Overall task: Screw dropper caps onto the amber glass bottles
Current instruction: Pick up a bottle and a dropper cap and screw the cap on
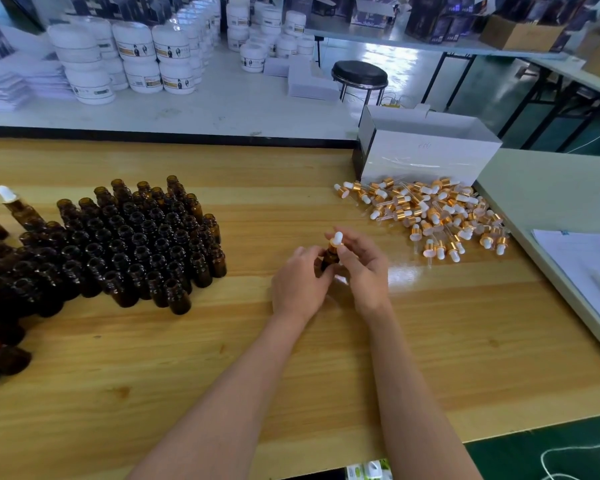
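My left hand [300, 282] grips an amber glass bottle [329, 258] upright above the middle of the wooden table [222, 341]. My right hand [362, 268] pinches the dropper cap [336, 240] sitting on the bottle's neck, its white bulb and gold collar showing between my fingers. Most of the bottle is hidden by my fingers. Several open amber bottles [136, 244] stand packed together at the left. A loose pile of dropper caps [437, 216] lies at the right, against a white box.
Capped bottles [0, 344] lie and stand at the far left edge. A white cardboard box [426, 150] stands behind the caps. Papers [582, 271] rest on a pale side table at the right. White jars [136, 53] and a black stool [359, 76] lie beyond the table.
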